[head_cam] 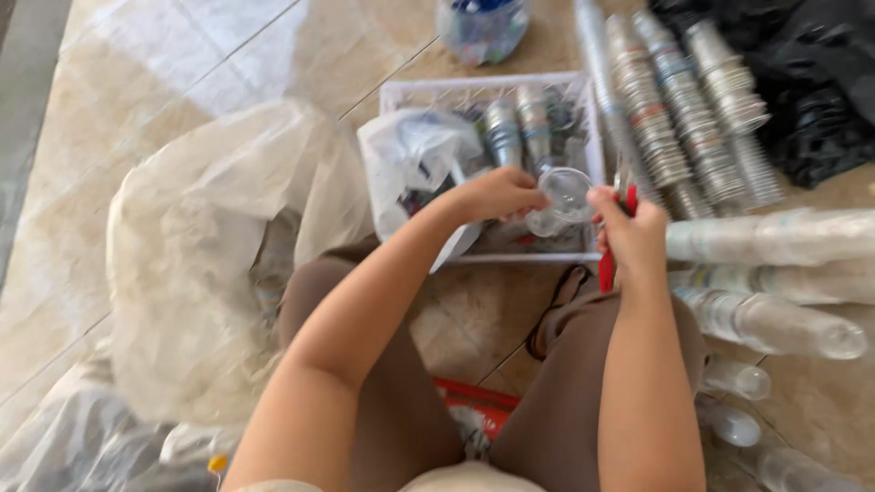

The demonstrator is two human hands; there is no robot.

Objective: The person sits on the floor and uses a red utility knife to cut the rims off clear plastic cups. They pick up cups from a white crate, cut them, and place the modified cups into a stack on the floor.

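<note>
My left hand (497, 194) grips a clear plastic cup (563, 199) by its side, holding it over a white plastic basket (474, 88). My right hand (629, 232) is closed around a red-handled tool (607, 266), its upper end touching the cup's rim. The tool's working end is hidden behind the hand and cup. Both hands are just above my knees, in front of the basket.
Stacked cups (510, 132) and a white plastic bag (415, 155) fill the basket. Long stacks of nested cups (674, 109) lie at the right, more (775, 237) beside my right arm. A big translucent sack (200, 264) sits left; black bags (811, 82) far right.
</note>
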